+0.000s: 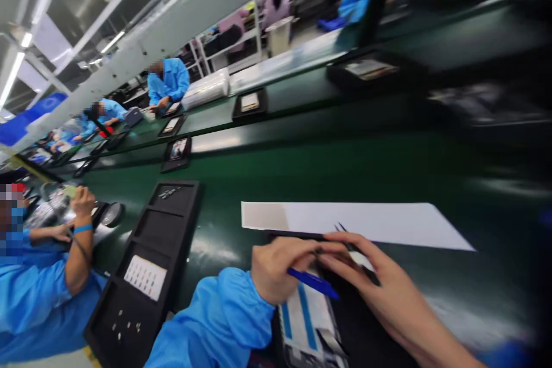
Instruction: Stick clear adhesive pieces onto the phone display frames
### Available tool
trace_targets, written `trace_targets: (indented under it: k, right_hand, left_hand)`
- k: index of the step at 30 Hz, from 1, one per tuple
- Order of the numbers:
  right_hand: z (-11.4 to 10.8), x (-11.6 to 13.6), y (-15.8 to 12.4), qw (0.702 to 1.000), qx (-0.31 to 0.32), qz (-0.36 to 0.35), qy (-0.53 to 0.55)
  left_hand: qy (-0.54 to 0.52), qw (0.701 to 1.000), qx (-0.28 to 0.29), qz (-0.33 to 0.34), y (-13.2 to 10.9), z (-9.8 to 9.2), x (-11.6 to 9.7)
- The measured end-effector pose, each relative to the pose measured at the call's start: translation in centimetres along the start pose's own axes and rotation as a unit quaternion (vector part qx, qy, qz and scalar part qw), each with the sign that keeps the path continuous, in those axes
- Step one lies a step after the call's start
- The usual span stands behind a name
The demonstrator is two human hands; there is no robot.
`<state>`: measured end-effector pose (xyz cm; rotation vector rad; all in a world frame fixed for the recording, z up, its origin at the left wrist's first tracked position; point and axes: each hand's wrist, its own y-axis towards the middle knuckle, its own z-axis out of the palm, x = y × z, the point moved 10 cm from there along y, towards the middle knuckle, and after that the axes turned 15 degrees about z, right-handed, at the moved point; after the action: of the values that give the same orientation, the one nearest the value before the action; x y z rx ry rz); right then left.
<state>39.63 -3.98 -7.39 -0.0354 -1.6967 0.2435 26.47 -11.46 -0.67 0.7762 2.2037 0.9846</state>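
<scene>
My left hand [280, 264] is closed around a blue pen-like tool [314, 283], which points down to the right. My right hand [379, 282] meets it fingertip to fingertip; a slim pair of dark tweezers [340, 227] lies in its grip, tips pointing up and away. Whatever small piece is between the fingertips is too hidden to name. Beneath both hands is an opened phone-like device [308, 322] with blue strips across a pale panel, lying in a black holder [357, 328]. My wrists and fingers cover its upper part.
A black compartment tray [183, 241] at my left holds small parts and a sheet of labels [145, 277]. Beyond my hands lies a white paper strip [357, 221] on the green bench [388, 167]. A co-worker's arm [80, 253] is close on the left. Black holders with devices [176, 150] line the conveyor.
</scene>
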Motion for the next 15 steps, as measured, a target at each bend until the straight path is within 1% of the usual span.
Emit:
trace_targets:
  k: [1, 3, 6, 9, 13, 15]
  right_hand:
    - [0.3, 0.7, -0.2, 1.0, 0.02, -0.006, 0.02]
    - [0.7, 1.5, -0.5, 0.998, 0.042, -0.023, 0.033]
    - [0.5, 1.7, -0.9, 0.997, 0.03, -0.055, 0.042]
    - [0.7, 1.7, -1.5, 0.995, 0.03, -0.091, 0.023]
    - [0.9, 2.1, -2.0, 0.992, 0.021, -0.123, -0.016]
    - [0.8, 2.3, -2.1, 0.991, 0.012, -0.13, -0.024]
  left_hand:
    - [-0.007, 1.0, -0.017, -0.015, 0.0, -0.3, 0.3]
    - [-0.034, 0.998, -0.023, -0.046, 0.0, -0.3, 1.0]
    - [-0.083, 0.992, 0.01, -0.092, -0.2, 0.3, 1.9]
    - [-0.115, 0.985, 0.029, -0.124, -0.4, 0.7, 2.4]
    - [-0.141, 0.977, 0.026, -0.156, -0.4, 0.8, 3.0]
    - [-0.158, 0.969, 0.024, -0.188, -0.6, 1.0, 3.5]
